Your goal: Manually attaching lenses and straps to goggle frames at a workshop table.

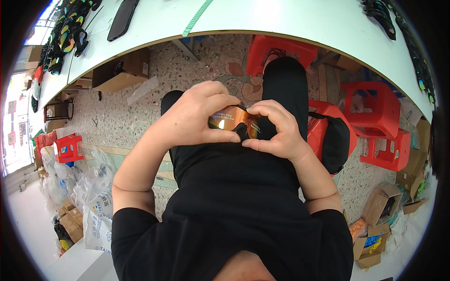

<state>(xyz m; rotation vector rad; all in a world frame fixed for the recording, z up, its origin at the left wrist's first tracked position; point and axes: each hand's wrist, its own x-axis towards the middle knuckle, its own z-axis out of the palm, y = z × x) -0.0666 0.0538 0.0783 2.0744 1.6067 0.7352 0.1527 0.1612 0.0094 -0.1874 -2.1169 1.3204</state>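
Observation:
Above my lap, both hands hold a pair of wraparound sunglasses [229, 120] with a shiny orange mirrored lens and dark edges. Small pale print shows on the lens, and a notch like a nose bridge lies at its lower middle. My left hand [199, 114] pinches the left half, thumb along the lower edge and fingers over the top. At the other end, my right hand [281, 129] grips the sunglasses between thumb and curled fingers. Parts of the lens and frame are hidden behind my fingers.
A white table [262, 16] curves across the far side, bearing a black phone [123, 19], a green strip [197, 18] and piles of dark sunglasses [70, 35]. Red stools [372, 110] and a black bag [335, 145] stand at right; plastic bags [96, 187] lie at left.

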